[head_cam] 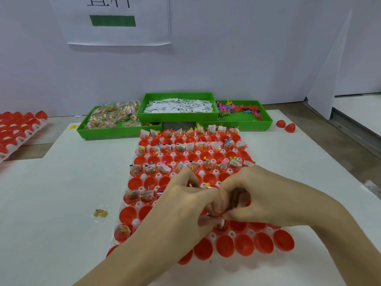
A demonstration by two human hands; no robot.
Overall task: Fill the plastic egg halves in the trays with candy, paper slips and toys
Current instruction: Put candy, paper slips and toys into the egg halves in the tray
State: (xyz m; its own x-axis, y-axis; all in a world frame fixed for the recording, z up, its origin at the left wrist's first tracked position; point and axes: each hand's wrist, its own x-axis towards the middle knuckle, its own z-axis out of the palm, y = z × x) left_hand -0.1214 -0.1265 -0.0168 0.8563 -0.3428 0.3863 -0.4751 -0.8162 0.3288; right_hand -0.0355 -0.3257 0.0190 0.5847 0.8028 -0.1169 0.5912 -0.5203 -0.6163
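Left hand (181,205) and right hand (266,201) meeting over the egg tray (193,182) mid-tabletop, both grips pinching a small filling into a red egg half (221,227) near its front edge, filling itself too hidden to name

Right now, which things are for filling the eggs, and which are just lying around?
For the job: egg tray, candy bin, paper slip bin, toy bin, left hand, right hand.

Lying about: loose candy packet, two loose egg halves, wall sign.
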